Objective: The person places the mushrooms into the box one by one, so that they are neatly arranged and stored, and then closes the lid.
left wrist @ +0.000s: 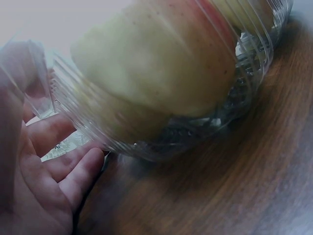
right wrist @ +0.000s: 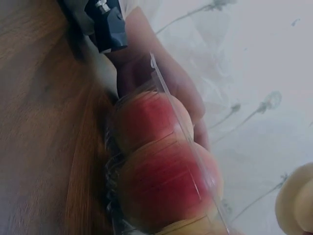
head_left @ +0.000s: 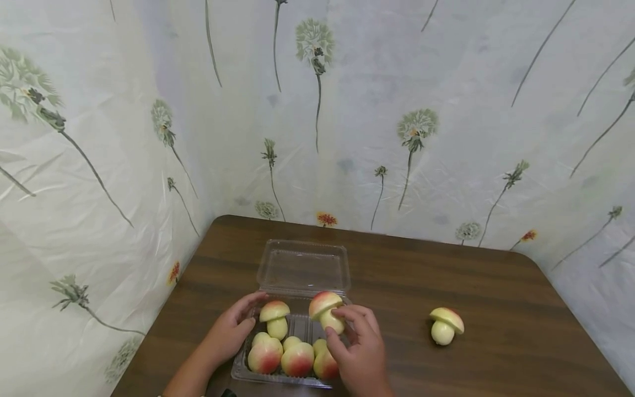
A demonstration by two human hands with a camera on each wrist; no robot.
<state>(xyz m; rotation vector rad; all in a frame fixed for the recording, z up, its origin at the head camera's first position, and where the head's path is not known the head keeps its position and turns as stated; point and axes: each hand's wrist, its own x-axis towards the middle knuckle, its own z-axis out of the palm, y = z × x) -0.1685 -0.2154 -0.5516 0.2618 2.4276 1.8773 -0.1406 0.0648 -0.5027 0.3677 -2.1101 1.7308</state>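
Head view: the right hand (head_left: 359, 353) curls its fingers (head_left: 349, 315) round a mushroom-shaped piece (head_left: 326, 311) held over the clear box (head_left: 297, 325). The left hand (head_left: 230, 331) rests relaxed fingers against the box's left wall. Another mushroom piece (head_left: 446, 325) stands apart on the bench (head_left: 496, 309).

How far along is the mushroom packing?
Four toy mushrooms already sit in the clear box, including an upright one. The right hand pinches another mushroom over the box, while the left hand rests against its side. One mushroom remains on the table.
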